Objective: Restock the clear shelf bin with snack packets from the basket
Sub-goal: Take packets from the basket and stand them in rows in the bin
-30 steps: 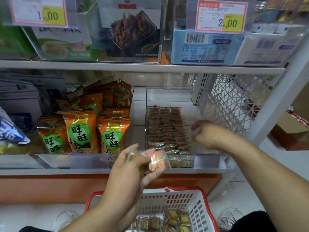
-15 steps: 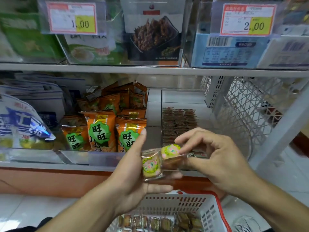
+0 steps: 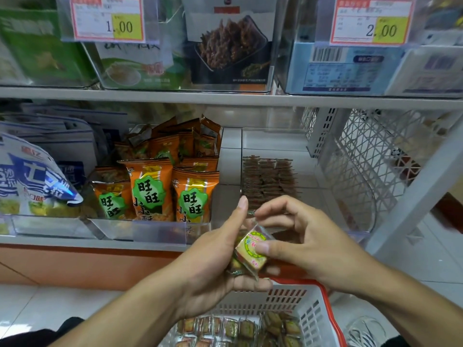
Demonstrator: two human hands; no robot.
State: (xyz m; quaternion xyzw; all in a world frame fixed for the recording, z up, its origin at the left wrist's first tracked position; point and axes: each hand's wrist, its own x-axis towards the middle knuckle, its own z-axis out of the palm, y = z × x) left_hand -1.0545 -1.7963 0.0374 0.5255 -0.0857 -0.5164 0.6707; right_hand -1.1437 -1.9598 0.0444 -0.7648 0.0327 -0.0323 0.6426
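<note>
Both hands, left hand (image 3: pixel 213 256) and right hand (image 3: pixel 308 244), pinch one snack packet (image 3: pixel 250 250), tilted, label facing the camera.

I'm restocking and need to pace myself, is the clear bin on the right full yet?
Not full. The clear bin holds rows of packets mid-depth, with bare floor behind them.
</note>
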